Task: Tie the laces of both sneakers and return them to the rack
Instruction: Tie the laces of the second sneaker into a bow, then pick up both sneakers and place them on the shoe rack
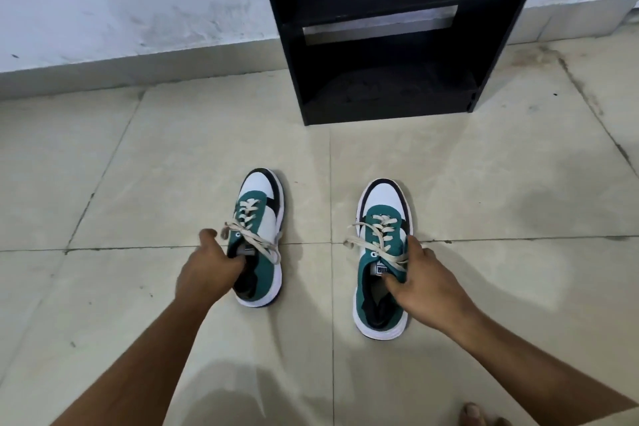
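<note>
Two green, white and black sneakers stand on the tiled floor, toes pointing away from me. The left sneaker (262, 214) has cream laces knotted in a bow across its tongue. My left hand (207, 270) grips its inner collar, fingers inside the opening. The right sneaker (382, 218) also carries tied cream laces with loops lying to the left. My right hand (423, 282) holds it at the tongue and right side, thumb inside the opening. The black rack (387, 45) stands against the wall beyond the shoes.
The rack's bottom shelf (390, 88) is open toward me and holds nothing I can make out. A pale wall with a grey skirting (103, 76) runs behind. A bare toe (475, 413) shows at the lower right edge.
</note>
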